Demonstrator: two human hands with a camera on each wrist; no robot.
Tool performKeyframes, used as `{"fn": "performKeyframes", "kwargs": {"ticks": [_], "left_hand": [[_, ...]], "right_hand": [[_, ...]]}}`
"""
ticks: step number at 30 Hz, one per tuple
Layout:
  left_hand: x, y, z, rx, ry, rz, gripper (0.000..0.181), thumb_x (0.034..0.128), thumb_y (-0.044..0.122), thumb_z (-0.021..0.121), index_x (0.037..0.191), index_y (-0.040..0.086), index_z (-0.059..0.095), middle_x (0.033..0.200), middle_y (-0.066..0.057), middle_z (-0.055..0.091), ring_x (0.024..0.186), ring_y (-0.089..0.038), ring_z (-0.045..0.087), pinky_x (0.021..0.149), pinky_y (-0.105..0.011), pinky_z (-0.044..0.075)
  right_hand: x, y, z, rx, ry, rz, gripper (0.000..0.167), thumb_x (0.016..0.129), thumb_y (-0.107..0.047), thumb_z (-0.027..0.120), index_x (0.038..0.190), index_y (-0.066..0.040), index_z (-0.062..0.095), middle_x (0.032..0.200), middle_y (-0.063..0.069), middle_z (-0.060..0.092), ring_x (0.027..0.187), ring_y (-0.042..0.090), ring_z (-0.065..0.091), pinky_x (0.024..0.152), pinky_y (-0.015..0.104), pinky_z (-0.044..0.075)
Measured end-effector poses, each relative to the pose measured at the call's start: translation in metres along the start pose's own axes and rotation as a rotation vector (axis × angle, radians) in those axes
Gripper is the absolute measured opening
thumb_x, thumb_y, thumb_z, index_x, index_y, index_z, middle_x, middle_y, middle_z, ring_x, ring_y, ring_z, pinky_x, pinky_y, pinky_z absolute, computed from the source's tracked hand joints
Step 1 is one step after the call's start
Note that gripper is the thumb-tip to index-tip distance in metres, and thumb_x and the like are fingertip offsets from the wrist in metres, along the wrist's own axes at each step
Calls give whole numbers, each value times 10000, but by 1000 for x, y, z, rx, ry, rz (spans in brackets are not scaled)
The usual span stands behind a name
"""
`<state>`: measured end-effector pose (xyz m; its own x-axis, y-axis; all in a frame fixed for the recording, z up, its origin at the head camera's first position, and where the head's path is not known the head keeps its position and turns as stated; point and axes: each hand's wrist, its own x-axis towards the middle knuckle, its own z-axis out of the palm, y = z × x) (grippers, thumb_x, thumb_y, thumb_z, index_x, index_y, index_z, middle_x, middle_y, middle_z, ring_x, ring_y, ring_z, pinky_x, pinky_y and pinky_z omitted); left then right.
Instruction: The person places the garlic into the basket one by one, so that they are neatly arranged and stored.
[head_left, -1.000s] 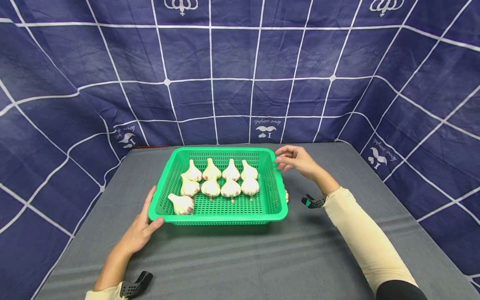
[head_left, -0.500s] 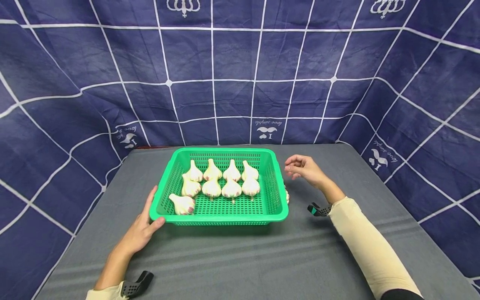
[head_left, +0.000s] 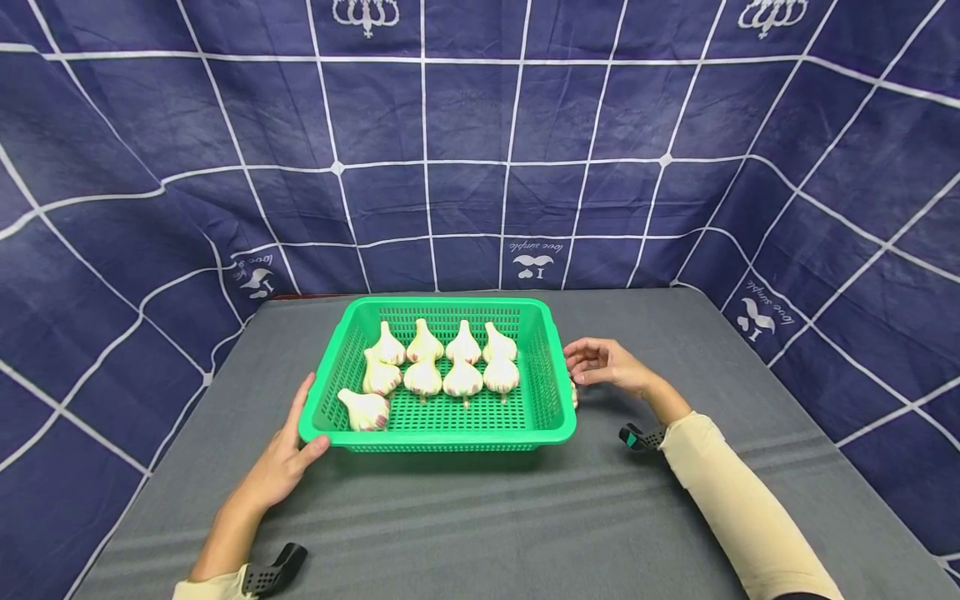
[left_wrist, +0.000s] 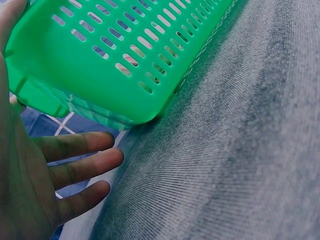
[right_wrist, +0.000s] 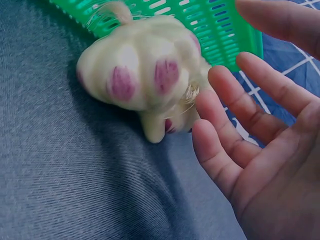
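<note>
A green plastic basket [head_left: 450,437] stands on the grey cloth, with several white, purple-tinged garlic bulbs [head_left: 462,377] in rows inside. My left hand [head_left: 273,471] rests against its front left corner, thumb at the front rim and index finger along the side. Three straight fingers [left_wrist: 85,167] stay off the basket in the left wrist view. Beside the basket's right wall my right hand [head_left: 611,367] hovers with fingers spread and slightly bent, holding nothing. Close to those fingers lies a garlic bulb [right_wrist: 142,65], partly covering at least one more; the basket rim mostly hides them in the head view.
Grey cloth [head_left: 480,525] covers the table. Blue curtains with white grid lines [head_left: 465,200] rise behind it and at both sides. Black wrist mounts [head_left: 273,571] sit on both forearms.
My right hand has left the basket's right rim, drawn back slightly, then come down towards the front beside the garlic outside. The left hand and basket keep their places.
</note>
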<state>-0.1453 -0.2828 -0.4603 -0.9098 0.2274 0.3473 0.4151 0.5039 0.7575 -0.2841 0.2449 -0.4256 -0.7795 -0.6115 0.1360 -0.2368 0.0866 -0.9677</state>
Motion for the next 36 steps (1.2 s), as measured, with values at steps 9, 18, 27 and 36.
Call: {"fn": "performKeyframes", "kwargs": {"ticks": [9,18,27,36], "left_hand": [[0,0,0,9,-4,-16,856,969,251,597,1605,275,25,1529,-296,304,1314,70,261,993,-87,199],[0,0,0,6,-5,-20,857,968,252,597,1605,279,25,1543,-294,273,1322,75,242,1001,-95,193],[1,1,0,7,-1,-12,858,966,245,600,1606,269,29,1534,-301,286,1312,84,250,994,-82,194],[0,1,0,6,-4,-13,857,967,238,599,1606,262,28,1528,-307,293,1309,87,253,992,-78,193]], "right_hand": [[-5,11,-1,-79,-39,16,500,767,68,769,1232,111,590,1089,58,669,1033,346,582,786,299,530],[-8,15,0,-177,-78,72,533,747,18,821,1233,79,609,1086,98,652,985,243,582,734,291,500],[-10,15,2,-241,-102,101,606,732,-33,850,1277,42,596,1123,103,648,994,263,574,753,310,471],[-10,23,7,-351,-73,75,582,732,-74,866,1256,4,625,1165,122,581,1004,278,556,744,343,445]]}}
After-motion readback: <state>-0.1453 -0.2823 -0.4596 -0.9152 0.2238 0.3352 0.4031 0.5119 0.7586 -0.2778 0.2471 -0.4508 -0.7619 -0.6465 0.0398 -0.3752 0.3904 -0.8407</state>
